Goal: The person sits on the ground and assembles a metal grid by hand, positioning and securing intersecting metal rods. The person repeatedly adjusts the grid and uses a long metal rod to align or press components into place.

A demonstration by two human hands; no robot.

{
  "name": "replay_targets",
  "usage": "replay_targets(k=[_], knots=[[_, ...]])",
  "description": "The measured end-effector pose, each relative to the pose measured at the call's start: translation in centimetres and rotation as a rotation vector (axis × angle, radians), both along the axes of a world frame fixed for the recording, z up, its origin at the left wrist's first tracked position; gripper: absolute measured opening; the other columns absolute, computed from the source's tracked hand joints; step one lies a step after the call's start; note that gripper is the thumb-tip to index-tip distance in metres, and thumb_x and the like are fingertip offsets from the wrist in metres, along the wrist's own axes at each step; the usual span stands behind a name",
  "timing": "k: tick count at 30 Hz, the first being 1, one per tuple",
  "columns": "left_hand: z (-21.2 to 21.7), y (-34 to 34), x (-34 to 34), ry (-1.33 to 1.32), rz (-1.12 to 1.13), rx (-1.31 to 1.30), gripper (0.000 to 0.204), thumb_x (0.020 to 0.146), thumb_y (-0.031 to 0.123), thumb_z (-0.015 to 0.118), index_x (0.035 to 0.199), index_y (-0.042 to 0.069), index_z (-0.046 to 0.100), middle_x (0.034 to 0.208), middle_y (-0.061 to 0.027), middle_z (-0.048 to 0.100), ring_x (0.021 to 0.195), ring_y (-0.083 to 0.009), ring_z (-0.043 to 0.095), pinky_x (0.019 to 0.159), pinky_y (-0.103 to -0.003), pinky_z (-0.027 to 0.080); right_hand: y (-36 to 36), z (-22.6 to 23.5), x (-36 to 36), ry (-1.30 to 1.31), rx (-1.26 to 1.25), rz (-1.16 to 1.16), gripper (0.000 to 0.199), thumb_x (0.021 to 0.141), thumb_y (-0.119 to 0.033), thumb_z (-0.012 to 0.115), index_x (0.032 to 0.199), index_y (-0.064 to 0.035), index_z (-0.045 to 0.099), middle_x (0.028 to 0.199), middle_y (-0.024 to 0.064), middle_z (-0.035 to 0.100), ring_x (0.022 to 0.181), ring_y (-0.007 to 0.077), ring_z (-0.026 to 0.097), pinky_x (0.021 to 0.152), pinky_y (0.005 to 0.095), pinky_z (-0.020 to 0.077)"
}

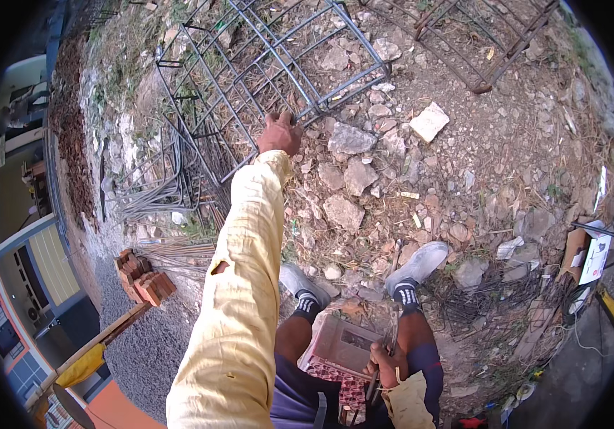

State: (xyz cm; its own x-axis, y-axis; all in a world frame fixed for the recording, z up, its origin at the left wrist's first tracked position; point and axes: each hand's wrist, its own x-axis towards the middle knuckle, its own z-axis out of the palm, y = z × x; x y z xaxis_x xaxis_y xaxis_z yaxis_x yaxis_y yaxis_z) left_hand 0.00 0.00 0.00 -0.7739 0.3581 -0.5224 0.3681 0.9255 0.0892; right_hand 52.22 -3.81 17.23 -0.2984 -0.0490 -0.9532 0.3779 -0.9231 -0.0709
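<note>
My left arm, in a pale yellow sleeve with a small tear, reaches far forward. At its end my left hand [279,134] is closed over the near edge of a steel rebar cage [272,54]; its fingertips are partly hidden. The cage lies on rubble, its bars crossing in square frames. Close to my body, my right hand [387,363] is wrapped round a dark metal hand tool [395,330] whose exact kind I cannot make out. Just beside that hand, between my legs, sits a clear plastic box [328,339] with pinkish sides.
A second, rusty rebar cage [480,87] lies at the far right. Loose bent rods [160,196] are heaped left of my arm. Broken stones [351,139] cover the ground ahead. Red bricks [151,286] stand beside grey gravel [128,343] at left. Cardboard [573,250] lies at right.
</note>
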Motion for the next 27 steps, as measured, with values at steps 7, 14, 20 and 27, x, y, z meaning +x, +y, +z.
replay_targets(k=[7,14,20,27], knots=[[4.4,-0.8,-0.4,-0.032,-0.061,0.245,0.042,0.093,0.045,0.054,0.102,0.004,0.057,0.092,-0.0221,0.065,0.088,-0.0379,0.064,0.078,-0.046,0.047,0.1,-0.9,0.3,0.035,-0.052,-0.131,0.018,0.09,-0.015,0.068,0.093,-0.0144,0.05,0.067,0.0042,0.05,0.049,0.0219,0.054,0.051,0.0472,0.051],[14.3,-4.9,7.0,0.043,-0.13,0.386,0.038,0.089,0.046,0.059,0.088,0.008,0.058,0.083,-0.0167,0.067,0.08,-0.0378,0.065,0.074,-0.047,0.049,1.9,2.9,-2.8,0.023,0.469,-0.144,0.021,0.089,-0.017,0.063,0.098,-0.0083,0.046,0.071,0.0027,0.048,0.054,0.0169,0.051,0.053,0.0364,0.0472],[14.1,-4.5,19.8,0.018,-0.035,0.74,0.029,0.089,0.036,0.06,0.093,0.008,0.054,0.076,-0.016,0.064,0.071,-0.0373,0.063,0.065,-0.047,0.049,7.5,4.8,-9.0,0.414,0.672,-0.278,0.018,0.092,-0.019,0.06,0.095,-0.0091,0.044,0.07,0.0021,0.045,0.051,0.0138,0.047,0.051,0.0306,0.0443],[6.2,-7.6,32.0,-0.396,0.093,0.424,0.037,0.087,0.034,0.059,0.114,0.009,0.053,0.114,-0.019,0.06,0.109,-0.0408,0.054,0.09,-0.056,0.041,21.1,4.3,-15.9,0.104,1.327,0.536,0.026,0.094,-0.028,0.061,0.085,-0.0057,0.05,0.064,-0.0007,0.044,0.053,0.0084,0.04,0.049,0.0268,0.0349]])
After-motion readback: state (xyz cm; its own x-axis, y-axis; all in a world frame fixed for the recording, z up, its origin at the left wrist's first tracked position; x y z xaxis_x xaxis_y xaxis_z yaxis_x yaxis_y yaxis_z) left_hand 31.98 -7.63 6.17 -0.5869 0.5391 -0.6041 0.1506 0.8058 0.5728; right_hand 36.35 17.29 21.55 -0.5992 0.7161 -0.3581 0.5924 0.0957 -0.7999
